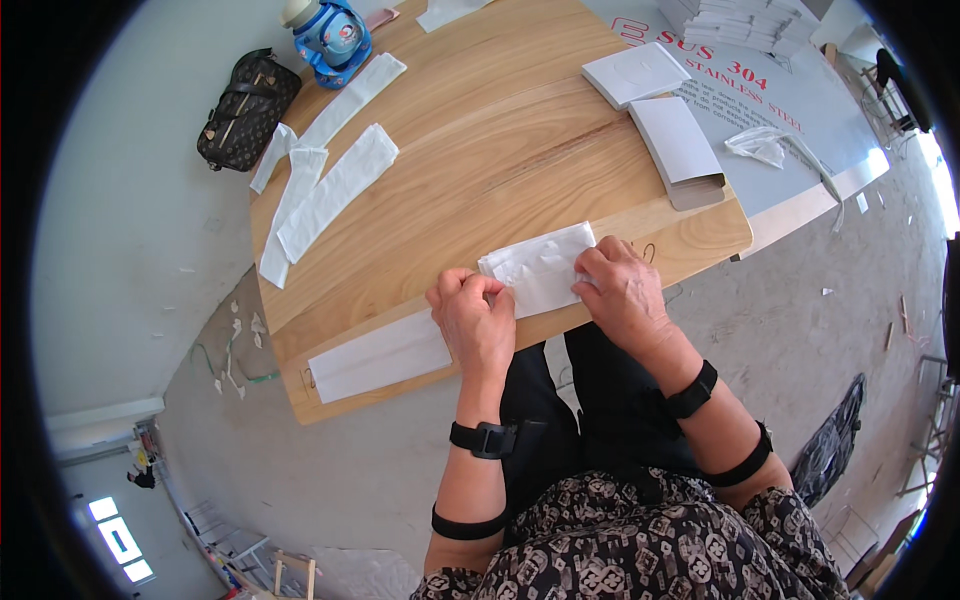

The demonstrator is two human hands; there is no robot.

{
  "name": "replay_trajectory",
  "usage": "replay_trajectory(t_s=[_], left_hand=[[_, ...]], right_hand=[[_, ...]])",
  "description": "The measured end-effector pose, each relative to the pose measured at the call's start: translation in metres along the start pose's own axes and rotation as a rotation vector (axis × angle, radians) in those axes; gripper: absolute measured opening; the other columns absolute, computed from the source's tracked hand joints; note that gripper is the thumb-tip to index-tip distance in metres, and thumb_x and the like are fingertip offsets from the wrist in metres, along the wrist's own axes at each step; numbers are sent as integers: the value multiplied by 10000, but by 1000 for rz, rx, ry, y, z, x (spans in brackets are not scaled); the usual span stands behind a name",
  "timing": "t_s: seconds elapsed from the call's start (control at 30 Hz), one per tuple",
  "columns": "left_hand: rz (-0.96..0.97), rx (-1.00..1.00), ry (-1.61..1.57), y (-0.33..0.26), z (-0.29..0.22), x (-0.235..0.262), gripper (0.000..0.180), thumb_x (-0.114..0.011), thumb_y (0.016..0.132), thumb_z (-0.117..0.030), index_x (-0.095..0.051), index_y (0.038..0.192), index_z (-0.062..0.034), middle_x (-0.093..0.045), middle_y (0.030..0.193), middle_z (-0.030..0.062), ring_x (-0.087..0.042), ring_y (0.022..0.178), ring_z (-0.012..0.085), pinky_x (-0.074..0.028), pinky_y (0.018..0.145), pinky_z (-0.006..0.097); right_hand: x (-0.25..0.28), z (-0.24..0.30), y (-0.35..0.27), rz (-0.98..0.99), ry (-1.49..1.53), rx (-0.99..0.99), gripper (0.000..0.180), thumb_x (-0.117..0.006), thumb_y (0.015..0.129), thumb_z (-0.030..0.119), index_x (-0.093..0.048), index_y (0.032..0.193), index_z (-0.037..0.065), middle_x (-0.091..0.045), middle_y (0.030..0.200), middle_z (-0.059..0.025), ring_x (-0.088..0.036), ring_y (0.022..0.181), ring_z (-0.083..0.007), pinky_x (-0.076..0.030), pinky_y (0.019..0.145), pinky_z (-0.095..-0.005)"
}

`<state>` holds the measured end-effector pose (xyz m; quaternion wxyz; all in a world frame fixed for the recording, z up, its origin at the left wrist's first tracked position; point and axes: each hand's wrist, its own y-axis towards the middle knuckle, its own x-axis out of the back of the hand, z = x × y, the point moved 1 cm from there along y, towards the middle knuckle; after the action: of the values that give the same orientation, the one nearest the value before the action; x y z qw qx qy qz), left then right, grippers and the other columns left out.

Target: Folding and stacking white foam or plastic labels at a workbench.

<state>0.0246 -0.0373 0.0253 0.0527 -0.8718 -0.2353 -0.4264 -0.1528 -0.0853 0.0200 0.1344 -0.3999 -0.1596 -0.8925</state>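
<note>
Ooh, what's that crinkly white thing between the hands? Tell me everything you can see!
The crinkly white thing is flat, thin and roughly rectangular, with wrinkles across its surface and layered edges. It may be paper or plastic; I can't tell. It lies slanted by the near edge of the wooden table, its right end farther away. The left hand and right hand touch opposite ends.

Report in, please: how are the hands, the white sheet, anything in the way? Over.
Left hand pinching white sheet's left end; right hand pinching its right. Sheet crinkled, by table's near edge. Nothing seen blocking; white strip beside left hand.
</note>
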Motion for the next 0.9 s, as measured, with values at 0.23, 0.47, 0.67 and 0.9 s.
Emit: replay_trajectory(t_s=[0.23, 0.47, 0.67, 0.9], left_hand=[[-119, -246, -108, -9, -26, 2, 71, -652, 763, -26, -597, 800, -53, -581, 939, 65, -519, 930, 295, -425, 833, 394], [167, -162, -706, -28, -52, -9, 141, -541, 891, 69, -570, 1013, 3, -674, 1085, 117, -618, 998, 152, -472, 918, 279], [156, -147, -801, -28, -44, -8, 311, -563, 849, 47, -562, 1157, 0, -652, 1087, 120, -643, 955, 202, -496, 812, 298], [-91, -117, -145, -12, 3, 15, 228, -634, 814, -5, -618, 1040, -29, -620, 1108, 73, -555, 983, 218, -445, 873, 316]], right_hand=[[4, 6, 0, -88, 165, 16, 208, -738, 764, 181, -640, 830, 11, -604, 793, -122, -603, 757, -297, -497, 678, -404], [8, 12, -2, 32, 748, -168, 356, -728, 862, 300, -633, 821, -41, -608, 689, -72, -522, 613, -104, -429, 534, -281], [11, -7, -1, -82, 988, -425, 129, -631, 886, 61, -624, 809, -42, -590, 680, 22, -500, 633, -30, -400, 540, -223], [36, -51, 1, -227, 905, -463, 108, -627, 864, 37, -626, 764, -4, -586, 675, 48, -489, 616, 2, -358, 522, -192]])
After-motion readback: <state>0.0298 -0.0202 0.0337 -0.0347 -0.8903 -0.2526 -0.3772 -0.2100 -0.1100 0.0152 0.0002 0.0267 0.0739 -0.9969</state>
